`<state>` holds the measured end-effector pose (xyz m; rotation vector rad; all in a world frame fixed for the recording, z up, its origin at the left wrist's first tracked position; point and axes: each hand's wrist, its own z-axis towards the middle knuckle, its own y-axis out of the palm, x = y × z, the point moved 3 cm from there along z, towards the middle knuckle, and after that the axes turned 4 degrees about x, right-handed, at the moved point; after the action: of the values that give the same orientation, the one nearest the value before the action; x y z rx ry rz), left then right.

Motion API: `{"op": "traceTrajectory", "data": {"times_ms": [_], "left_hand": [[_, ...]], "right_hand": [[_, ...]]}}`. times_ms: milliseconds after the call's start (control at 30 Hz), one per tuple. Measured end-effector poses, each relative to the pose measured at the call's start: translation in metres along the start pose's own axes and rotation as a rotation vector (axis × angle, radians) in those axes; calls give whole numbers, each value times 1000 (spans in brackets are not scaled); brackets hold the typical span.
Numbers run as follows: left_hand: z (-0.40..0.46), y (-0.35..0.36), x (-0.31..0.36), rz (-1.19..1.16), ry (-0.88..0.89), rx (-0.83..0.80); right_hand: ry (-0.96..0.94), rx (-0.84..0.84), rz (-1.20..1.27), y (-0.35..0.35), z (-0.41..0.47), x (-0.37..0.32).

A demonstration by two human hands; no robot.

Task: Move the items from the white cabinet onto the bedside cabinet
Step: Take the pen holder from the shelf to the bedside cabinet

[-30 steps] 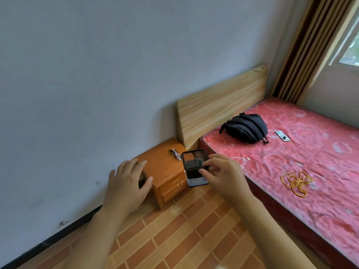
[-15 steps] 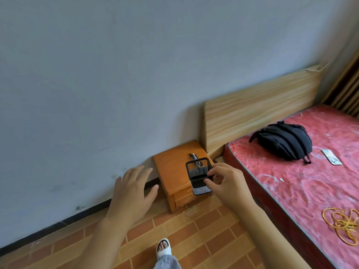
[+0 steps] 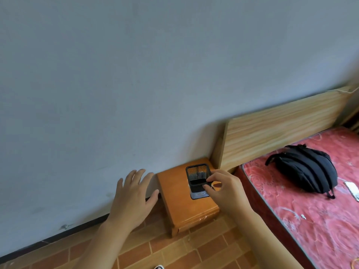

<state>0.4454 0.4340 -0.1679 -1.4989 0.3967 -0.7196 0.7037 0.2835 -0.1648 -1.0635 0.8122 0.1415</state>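
Right hand [image 3: 226,188] pinches the upright mesh pen holder [image 3: 198,178] above the bedside cabinet [image 3: 186,208]; left hand [image 3: 132,199] spread, empty.

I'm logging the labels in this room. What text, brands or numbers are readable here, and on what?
Pale label at the foot of the black mesh pen holder, pinched by the right hand: dark print, too small and blurred to read.
Black backpack: no readable text.
Nothing else carries writing.
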Motion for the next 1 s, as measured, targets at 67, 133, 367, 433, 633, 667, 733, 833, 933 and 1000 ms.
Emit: {"op": "traceTrajectory", "data": {"times_ms": [67,133,367,433,633,667,733,833,933,1000], "left_hand": [[30,8,-16,1,12,-21],[56,17,-26,-7,22,-54],[122,70,-39,-70,6,-136],[142,90,-41,-75,-4,-144],[192,159,-34,-98,-25,-176],[199,173,-34,-104,-25,-188],[210,201,-38,-107,-31,-210],[226,237,-42,-106,-52,-235],[235,269,-45,-115,-72,-248],[239,289,-45,-117,-72,-252]], "right_hand": [[-3,6,-15,16,27,3],[-2,6,-27,29,49,7],[30,-29,-9,81,110,59],[53,-40,-14,99,130,83],[148,-90,4,166,175,167],[163,-100,14,179,177,181],[178,-112,20,203,181,205],[178,-128,33,233,186,234],[182,-145,32,259,185,264],[184,-148,30,275,182,282]]}}
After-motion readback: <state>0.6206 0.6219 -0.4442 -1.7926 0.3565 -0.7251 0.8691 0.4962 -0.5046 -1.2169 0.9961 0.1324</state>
